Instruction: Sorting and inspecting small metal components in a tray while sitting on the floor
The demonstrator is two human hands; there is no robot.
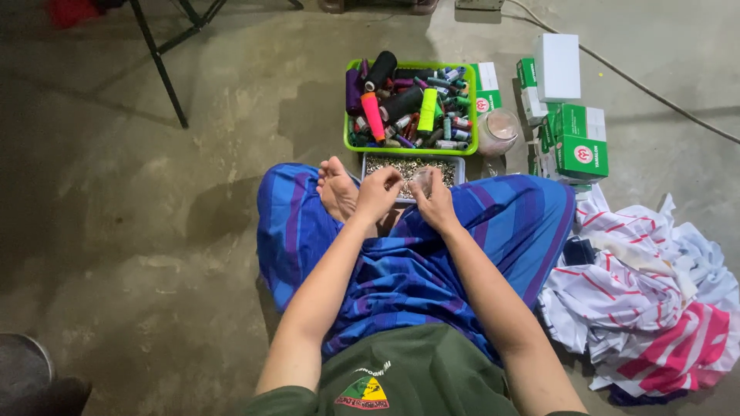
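A bare concrete floor (139, 231) is being sat on by a person whose crossed legs are being covered by a blue striped cloth (416, 270). To the right, a heap of white and red striped fabric (647, 300) is being left crumpled on the floor, with green and white boxes (574, 139) being stacked beyond it. Farther off, a green basket (351, 142) is being filled with thread spools of many colours, and a clear jar (498, 131) is being kept just beside its right edge.

Nearer, a grey tray (460, 166) of small metal pieces is being held against the knees. Its near edge is being overlapped by both hands. The left hand (378, 192) is being curled with fingertips pinched together; what is being pinched cannot be made out. The right hand (433, 196) is being closed around something small and pale, too blurred to name.

The tray's near part is being hidden by the hands. Open floor is being left wide to the left; the right side is being crowded.
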